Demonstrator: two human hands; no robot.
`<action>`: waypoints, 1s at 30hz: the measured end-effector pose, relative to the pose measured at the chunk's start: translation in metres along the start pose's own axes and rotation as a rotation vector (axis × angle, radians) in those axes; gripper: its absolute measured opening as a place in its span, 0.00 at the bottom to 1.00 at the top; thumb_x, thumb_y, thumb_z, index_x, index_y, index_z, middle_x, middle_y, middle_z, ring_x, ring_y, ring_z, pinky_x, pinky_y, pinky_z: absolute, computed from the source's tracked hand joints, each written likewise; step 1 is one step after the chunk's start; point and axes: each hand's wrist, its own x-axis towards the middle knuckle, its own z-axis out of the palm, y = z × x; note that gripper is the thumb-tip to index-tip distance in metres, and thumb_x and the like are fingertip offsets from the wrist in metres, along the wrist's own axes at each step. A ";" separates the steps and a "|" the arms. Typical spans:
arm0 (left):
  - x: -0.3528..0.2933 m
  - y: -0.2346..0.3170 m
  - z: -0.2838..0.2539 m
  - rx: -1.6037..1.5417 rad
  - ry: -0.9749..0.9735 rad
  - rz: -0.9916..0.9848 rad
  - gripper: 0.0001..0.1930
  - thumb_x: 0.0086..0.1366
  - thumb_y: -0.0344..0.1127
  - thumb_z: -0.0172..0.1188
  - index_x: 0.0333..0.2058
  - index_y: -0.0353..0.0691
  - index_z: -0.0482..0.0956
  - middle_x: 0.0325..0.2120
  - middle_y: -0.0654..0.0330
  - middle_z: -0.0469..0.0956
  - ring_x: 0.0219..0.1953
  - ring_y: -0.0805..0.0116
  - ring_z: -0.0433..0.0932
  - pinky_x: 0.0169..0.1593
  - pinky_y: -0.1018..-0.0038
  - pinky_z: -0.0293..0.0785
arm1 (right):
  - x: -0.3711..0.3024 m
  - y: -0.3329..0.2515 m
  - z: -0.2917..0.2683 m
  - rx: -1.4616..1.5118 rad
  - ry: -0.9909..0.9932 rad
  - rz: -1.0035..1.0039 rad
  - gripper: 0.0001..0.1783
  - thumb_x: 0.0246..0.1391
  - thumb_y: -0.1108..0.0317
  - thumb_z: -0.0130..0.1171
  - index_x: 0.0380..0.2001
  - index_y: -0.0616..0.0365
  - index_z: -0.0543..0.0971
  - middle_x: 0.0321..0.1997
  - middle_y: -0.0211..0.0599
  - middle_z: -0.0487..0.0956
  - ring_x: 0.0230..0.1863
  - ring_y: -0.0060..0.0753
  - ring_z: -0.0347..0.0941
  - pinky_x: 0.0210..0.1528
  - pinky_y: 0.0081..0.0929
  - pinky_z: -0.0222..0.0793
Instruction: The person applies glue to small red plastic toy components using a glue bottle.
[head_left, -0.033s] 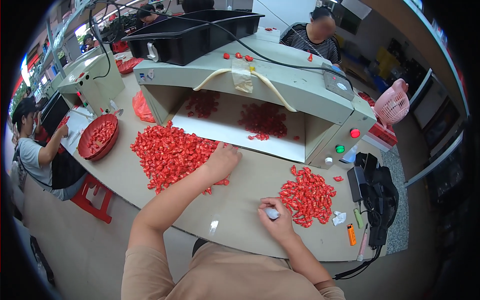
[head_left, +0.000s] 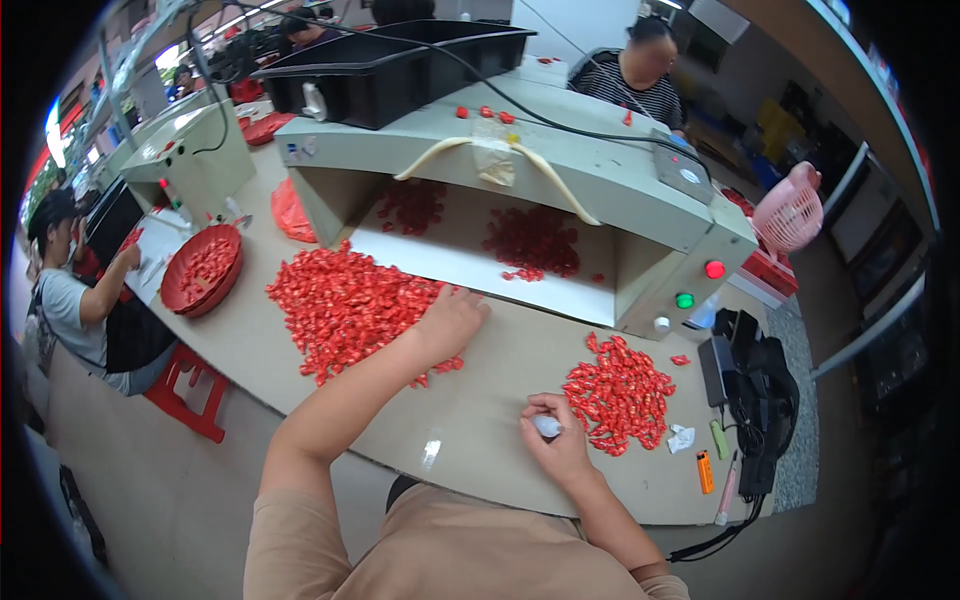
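Note:
My left hand [head_left: 455,322] reaches to the right edge of a large pile of small glossy red plastic pieces [head_left: 345,305]. Its fingers are bent and slightly apart; their undersides are hidden, and no held piece shows. My right hand [head_left: 560,448] is closed around a small whitish bottle [head_left: 546,426], only partly visible between the fingers. This hand rests by the left side of a smaller pile of red pieces [head_left: 622,395].
A light-green machine [head_left: 600,165] with an open bay holds more red pieces behind the piles. On its top sits a black tray [head_left: 375,85]. Rightward lie an orange lighter [head_left: 705,471], crumpled tissue [head_left: 681,438] and black bag [head_left: 760,385]. A red bowl [head_left: 236,268] stands left.
The view has shifted slightly, so everything sits a little farther right. Both hands keep nearly the same places and poses.

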 end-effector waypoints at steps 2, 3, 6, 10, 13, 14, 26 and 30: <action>-0.005 0.000 -0.004 -0.193 0.178 -0.024 0.13 0.55 0.26 0.53 0.40 0.32 0.76 0.37 0.48 0.74 0.44 0.52 0.73 0.48 0.59 0.68 | -0.002 0.009 0.003 0.076 0.023 0.061 0.15 0.48 0.72 0.63 0.39 0.59 0.72 0.35 0.37 0.78 0.40 0.30 0.75 0.43 0.27 0.70; -0.004 0.005 0.000 -0.326 0.299 -0.029 0.13 0.56 0.25 0.52 0.42 0.30 0.75 0.38 0.46 0.73 0.43 0.50 0.73 0.46 0.60 0.69 | -0.004 0.009 0.002 0.030 0.032 0.056 0.14 0.48 0.73 0.62 0.38 0.59 0.71 0.36 0.38 0.78 0.41 0.30 0.75 0.45 0.27 0.70; -0.017 0.040 -0.024 -0.939 0.438 -0.056 0.13 0.60 0.28 0.58 0.43 0.30 0.74 0.38 0.49 0.73 0.39 0.57 0.74 0.44 0.67 0.72 | -0.007 0.004 -0.007 0.074 0.076 0.108 0.12 0.48 0.75 0.62 0.34 0.60 0.71 0.36 0.38 0.78 0.41 0.30 0.75 0.45 0.28 0.70; -0.061 0.092 -0.018 -2.021 0.224 -0.264 0.11 0.65 0.33 0.56 0.44 0.36 0.73 0.37 0.62 0.74 0.37 0.72 0.74 0.42 0.74 0.73 | 0.003 -0.017 -0.009 0.227 0.035 0.205 0.15 0.44 0.78 0.65 0.36 0.62 0.72 0.33 0.32 0.78 0.39 0.23 0.74 0.43 0.22 0.69; -0.088 0.116 -0.002 -2.615 0.213 -0.402 0.11 0.68 0.37 0.54 0.46 0.41 0.72 0.37 0.66 0.73 0.38 0.77 0.73 0.43 0.77 0.73 | 0.007 -0.013 -0.018 0.089 0.033 0.195 0.13 0.48 0.77 0.62 0.38 0.63 0.72 0.36 0.31 0.76 0.37 0.21 0.72 0.40 0.19 0.69; -0.098 0.119 0.012 -2.762 0.253 -0.380 0.12 0.68 0.37 0.53 0.47 0.41 0.71 0.37 0.66 0.73 0.39 0.76 0.73 0.44 0.77 0.73 | 0.011 -0.012 -0.014 0.149 0.068 0.080 0.13 0.51 0.73 0.61 0.39 0.62 0.71 0.37 0.33 0.75 0.35 0.21 0.72 0.38 0.19 0.70; -0.097 0.117 0.025 -3.028 0.256 -0.482 0.14 0.69 0.35 0.51 0.51 0.38 0.70 0.40 0.63 0.75 0.41 0.74 0.75 0.50 0.74 0.75 | 0.010 0.008 -0.005 0.267 0.256 -0.025 0.33 0.48 0.37 0.60 0.35 0.60 0.70 0.31 0.33 0.72 0.25 0.19 0.66 0.25 0.17 0.61; -0.095 0.118 0.022 -2.947 0.230 -0.566 0.15 0.68 0.32 0.52 0.52 0.38 0.71 0.45 0.60 0.75 0.42 0.74 0.76 0.52 0.72 0.75 | 0.010 0.004 -0.011 0.349 0.268 -0.034 0.34 0.47 0.37 0.61 0.36 0.60 0.70 0.32 0.33 0.71 0.26 0.20 0.67 0.26 0.17 0.62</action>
